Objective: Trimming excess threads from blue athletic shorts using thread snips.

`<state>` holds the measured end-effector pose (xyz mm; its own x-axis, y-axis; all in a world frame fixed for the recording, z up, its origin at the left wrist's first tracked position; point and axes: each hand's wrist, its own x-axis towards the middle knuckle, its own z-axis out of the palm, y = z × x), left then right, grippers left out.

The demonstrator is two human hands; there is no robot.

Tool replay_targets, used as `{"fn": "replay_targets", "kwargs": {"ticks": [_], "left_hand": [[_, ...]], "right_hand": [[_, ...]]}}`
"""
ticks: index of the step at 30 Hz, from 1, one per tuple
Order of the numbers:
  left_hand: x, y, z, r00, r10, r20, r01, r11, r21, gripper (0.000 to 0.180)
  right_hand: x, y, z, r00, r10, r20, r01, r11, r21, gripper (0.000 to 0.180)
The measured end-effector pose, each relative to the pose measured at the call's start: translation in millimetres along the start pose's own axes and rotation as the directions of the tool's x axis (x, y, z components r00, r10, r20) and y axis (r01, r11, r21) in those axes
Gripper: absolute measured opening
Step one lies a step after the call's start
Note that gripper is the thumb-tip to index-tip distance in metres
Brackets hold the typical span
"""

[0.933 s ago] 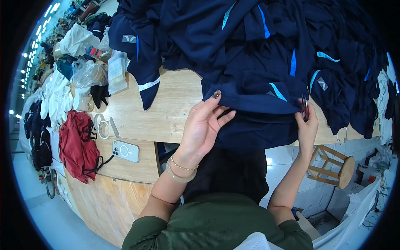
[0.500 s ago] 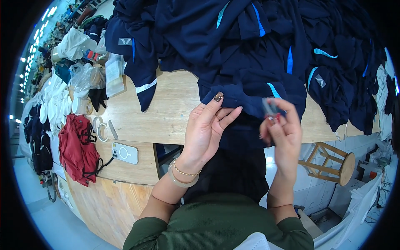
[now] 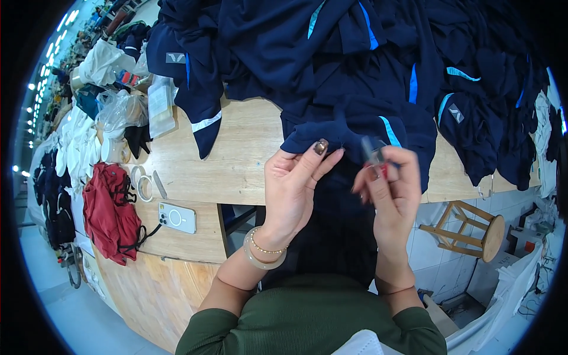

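Note:
My left hand (image 3: 294, 188) pinches the folded edge of a navy garment (image 3: 349, 127) with a light blue stripe, thumb on top. My right hand (image 3: 392, 192) is raised just to its right, gripping a small thread snipper (image 3: 374, 153) with a clear tip and red part between thumb and fingers, close to the garment's edge. The garment hangs over the front of the wooden table (image 3: 242, 160) toward my lap. Behind it lies a big heap of similar navy garments (image 3: 331, 53) with blue stripes.
A white phone (image 3: 177, 218) lies on a lower wooden shelf, with tape rolls (image 3: 142, 180) nearby. A red cloth (image 3: 109, 213) hangs at left, by plastic bags (image 3: 118, 109). A wooden stool (image 3: 473, 231) stands at right on the floor.
My right hand came in from the garment's right edge to the middle and rose with the snipper. The left hand stayed on the fabric, now pinching its edge.

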<state>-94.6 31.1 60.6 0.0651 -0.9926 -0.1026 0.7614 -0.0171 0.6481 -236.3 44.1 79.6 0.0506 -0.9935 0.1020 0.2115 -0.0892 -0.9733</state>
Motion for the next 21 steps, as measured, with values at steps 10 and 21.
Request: {"fn": "replay_targets", "kwargs": {"ticks": [10,21], "left_hand": [[-3.6,-3.5,10.4,0.997,0.078,0.024,-0.081,0.981,0.174,0.021],[-3.0,-1.5,9.1,1.000,0.023,0.004,-0.024,0.985,0.173,0.017]], "right_hand": [[41.3,-1.4,9.3,0.894,-0.435,0.107,0.424,0.744,-0.517,0.019],[46.7,-2.3,0.1,0.962,-0.228,-0.150,0.168,0.927,-0.335,0.010]]}}
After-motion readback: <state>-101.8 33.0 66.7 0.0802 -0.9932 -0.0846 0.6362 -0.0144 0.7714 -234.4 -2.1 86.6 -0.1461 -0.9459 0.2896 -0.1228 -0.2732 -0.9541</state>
